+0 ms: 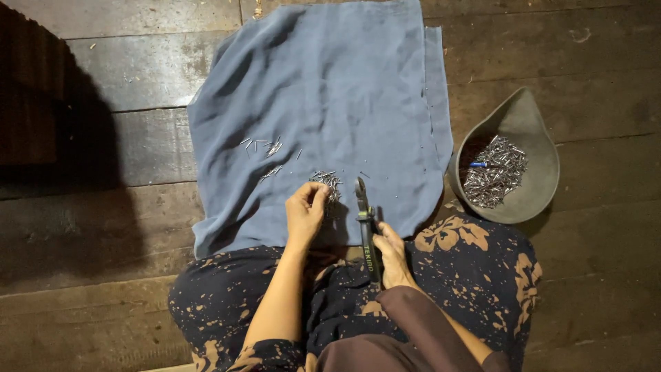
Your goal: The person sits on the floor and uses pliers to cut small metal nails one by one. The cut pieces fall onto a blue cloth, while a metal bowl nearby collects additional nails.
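dark patterned cloth over the person's lap [475, 275] fills the bottom of the view, with both forearms reaching forward from it. right hand [392, 256] has its grip wrapped shut around the handles of black cutting pliers [367, 231], which point away from the body, their tip resting over the near edge of a blue-grey cloth [330, 103] spread on the wooden floor [103, 227]. left hand [305, 210] is just left of the pliers; its fingers are curled together and pinched at the near edge of a small heap of metal pins [328, 182] on the cloth, though whether a pin sits between the fingertips cannot be told. a few loose pins [265, 147] lie scattered further out on the cloth, up and to the left. well to the right, on the floor beside the knee, stands a grey pointed bowl [530, 117] holding a larger pile of pins [494, 172] with one small blue piece [478, 164] among them.
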